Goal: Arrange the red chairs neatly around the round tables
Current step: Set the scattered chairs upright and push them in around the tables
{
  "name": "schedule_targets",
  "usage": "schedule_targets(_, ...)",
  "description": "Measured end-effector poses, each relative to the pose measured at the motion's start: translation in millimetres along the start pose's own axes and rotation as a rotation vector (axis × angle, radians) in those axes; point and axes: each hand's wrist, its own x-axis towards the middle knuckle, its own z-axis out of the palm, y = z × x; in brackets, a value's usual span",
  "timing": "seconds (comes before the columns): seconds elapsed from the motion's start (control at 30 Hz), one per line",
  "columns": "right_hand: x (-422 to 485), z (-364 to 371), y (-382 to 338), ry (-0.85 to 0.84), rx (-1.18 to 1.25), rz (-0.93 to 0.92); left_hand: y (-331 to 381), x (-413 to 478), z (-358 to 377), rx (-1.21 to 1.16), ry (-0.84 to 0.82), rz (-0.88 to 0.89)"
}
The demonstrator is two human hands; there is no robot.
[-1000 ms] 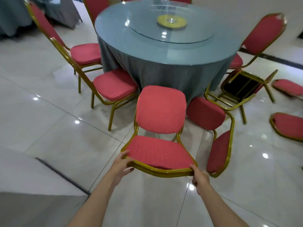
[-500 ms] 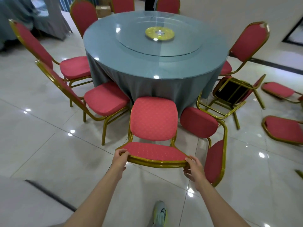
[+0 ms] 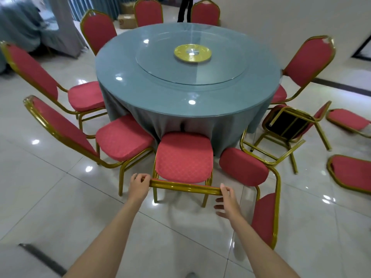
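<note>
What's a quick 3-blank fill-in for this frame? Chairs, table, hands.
1. The chair gripped at its gold rail by the left hand has cushions coloured ____.
2. Its seat points toward the table, whose top is ____ in shape.
3. The tipped chair beside the right hand lies on the ____.
Missing words: red; round; floor.

Bare tiled floor (image 3: 60, 207) spreads open across the lower left and bottom of the frame. At centre, a red chair (image 3: 183, 157) stands tight against the round bench (image 3: 140, 87). A neighbouring chair (image 3: 122, 139) crowds its left side with only a narrow gap; a tipped chair (image 3: 244, 167) lies close on its right. Toppled chairs (image 3: 350, 170) clutter the floor at the right edge.
</note>
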Motion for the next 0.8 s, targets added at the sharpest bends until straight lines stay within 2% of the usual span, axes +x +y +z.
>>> schedule_targets(0.13,18.1,4.5,-19.8,-0.028,0.018,0.032,15.6,25.8,-2.8,-0.01,-0.051,0.018)
schedule_targets(0.27,39.4,5.9,-42.2,-0.034,0.025,0.046,32.9,54.6,1.9,0.011,-0.001,0.057)
schedule_targets(0.6,58.8,15.4,-75.7,0.057,0.015,0.007,66.8,105.6,0.9,0.252,-0.074,-0.018)
schedule_targets(0.8,45.6,8.2,-84.7,0.056,-0.042,0.013,71.7,102.8,3.6,0.323,-0.006,0.036)
